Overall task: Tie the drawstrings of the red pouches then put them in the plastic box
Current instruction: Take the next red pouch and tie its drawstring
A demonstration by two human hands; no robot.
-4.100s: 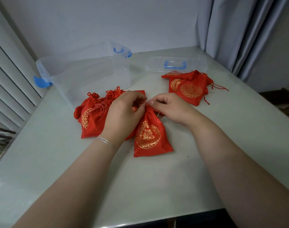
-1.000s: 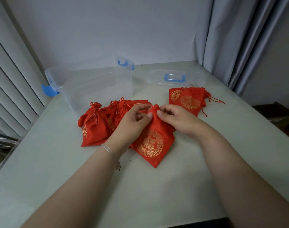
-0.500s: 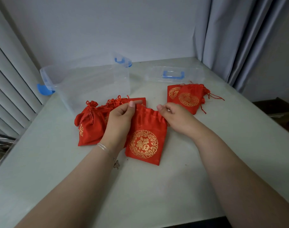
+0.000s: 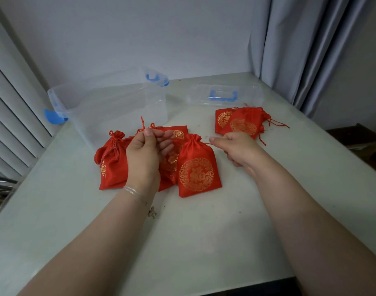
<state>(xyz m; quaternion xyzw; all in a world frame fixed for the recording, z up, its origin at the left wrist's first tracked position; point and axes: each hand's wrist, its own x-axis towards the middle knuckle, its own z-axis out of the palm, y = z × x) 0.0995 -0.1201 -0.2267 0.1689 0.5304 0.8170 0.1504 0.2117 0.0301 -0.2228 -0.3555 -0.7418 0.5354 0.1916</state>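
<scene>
Left hand (image 4: 143, 154) and right hand (image 4: 236, 149) each pinch a drawstring (image 4: 205, 143) of the red pouch (image 4: 196, 167) lying between them on the counter (image 4: 204, 242).

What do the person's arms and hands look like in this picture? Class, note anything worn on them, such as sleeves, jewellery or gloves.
Both forearms are bare, with no sleeves in view and no gloves. The left hand has a thin, pale bangle round its wrist and a fine chain with a small metal charm hanging below. The right hand and its wrist show nothing worn. No rings are visible.
</scene>
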